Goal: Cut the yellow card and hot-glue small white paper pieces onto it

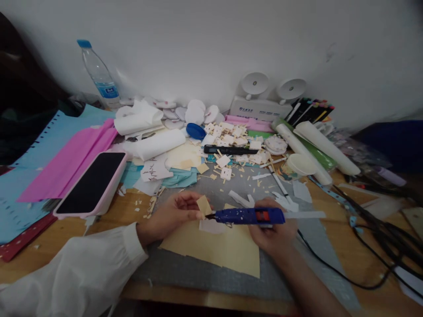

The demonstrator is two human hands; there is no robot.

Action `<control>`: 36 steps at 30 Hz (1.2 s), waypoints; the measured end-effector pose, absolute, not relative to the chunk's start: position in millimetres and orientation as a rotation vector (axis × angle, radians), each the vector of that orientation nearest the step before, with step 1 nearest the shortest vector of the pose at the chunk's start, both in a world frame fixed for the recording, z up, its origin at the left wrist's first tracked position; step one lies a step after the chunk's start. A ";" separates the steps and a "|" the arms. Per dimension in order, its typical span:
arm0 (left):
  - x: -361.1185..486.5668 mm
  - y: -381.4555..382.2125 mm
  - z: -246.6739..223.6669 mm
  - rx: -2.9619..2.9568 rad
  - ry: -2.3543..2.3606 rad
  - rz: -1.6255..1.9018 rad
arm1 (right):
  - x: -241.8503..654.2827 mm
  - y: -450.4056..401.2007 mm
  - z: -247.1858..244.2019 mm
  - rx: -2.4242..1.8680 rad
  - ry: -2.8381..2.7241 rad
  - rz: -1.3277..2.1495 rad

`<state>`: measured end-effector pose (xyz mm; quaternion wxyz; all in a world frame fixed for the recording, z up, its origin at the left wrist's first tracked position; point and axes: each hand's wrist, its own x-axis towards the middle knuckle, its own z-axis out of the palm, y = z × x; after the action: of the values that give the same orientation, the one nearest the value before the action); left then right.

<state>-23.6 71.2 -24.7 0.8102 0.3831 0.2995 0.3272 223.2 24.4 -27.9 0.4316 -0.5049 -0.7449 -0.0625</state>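
Observation:
My right hand (272,231) is wrapped round a blue hot glue gun (238,215), and a translucent glue stick (306,215) juts out of its back end. The gun's dark nozzle points left, at a small yellow paper square (204,204). Between thumb and fingers, my left hand (178,211) pinches that square; whether the nozzle touches it I cannot tell. Under both hands a larger yellow paper sheet (214,253) lies on the grey mat (280,281). A small white piece of paper (211,227) rests on the sheet, partly behind the gun.
A phone in a pink case (92,182) lies at left. Farther back are a pile of small paper pieces with faces (226,136), a black pen-like cutter (231,150) and a paper cup (300,165). Black cables (380,229) loop at right; a bottle (99,72) stands at the wall.

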 end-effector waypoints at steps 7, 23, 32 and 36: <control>-24.2 71.2 -25.5 0.829 0.604 0.702 | 220.6 23.2 -28.7 -1.259 -1.865 -0.054; -24.6 71.8 -28.9 0.854 0.569 0.682 | 215.5 20.1 -24.6 -1.258 -1.829 -0.055; -23.9 70.3 -23.8 0.833 0.559 0.673 | 213.8 21.9 -28.0 -1.308 -1.822 -0.067; -25.1 71.1 -25.6 0.859 0.577 0.650 | 212.5 21.6 -28.7 -1.329 -1.804 -0.064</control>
<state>-25.1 71.1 -25.6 0.8190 0.4034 0.2707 0.3053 212.5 21.6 -28.7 0.4349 -0.5339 -0.7247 -0.0259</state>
